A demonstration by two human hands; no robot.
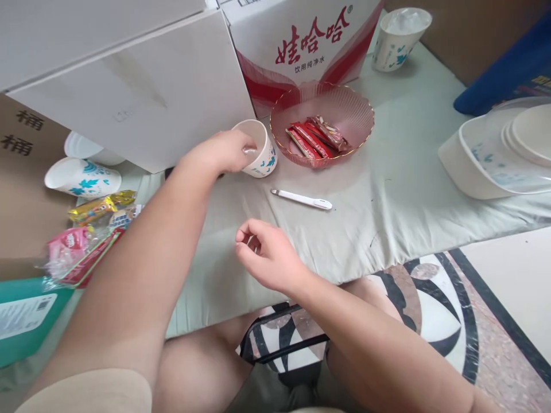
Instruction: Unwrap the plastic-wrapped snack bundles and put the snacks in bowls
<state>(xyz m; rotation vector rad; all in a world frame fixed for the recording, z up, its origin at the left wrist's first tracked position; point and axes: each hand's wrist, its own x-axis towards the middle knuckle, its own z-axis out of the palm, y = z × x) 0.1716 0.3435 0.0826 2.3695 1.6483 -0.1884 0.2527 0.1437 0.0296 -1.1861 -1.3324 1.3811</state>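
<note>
On the left of the bowl, a white paper cup (263, 156) with blue leaf prints stands near the boxes. My left hand (226, 152) grips its rim from the left, some fingertips inside the mouth and the rest hidden behind the hand. My right hand (269, 252) hovers over the near part of the cloth, its fingers curled in with nothing visible in them. Between my hands and the bowl lies a white pen-shaped tool (301, 199) with a grey tip. The pink ribbed glass bowl (364, 123) has a gold rim and holds several red-wrapped snack bars (312, 140).
A white and red carton (301, 40) and a white box (142, 86) stand behind. Leftward lie a tipped paper cup (86, 178) and wrapped snacks (92, 209). Another paper cup (398, 43) stands at the back right, near a white plastic tub (469, 166). A pale green cloth (357, 212) covers the table.
</note>
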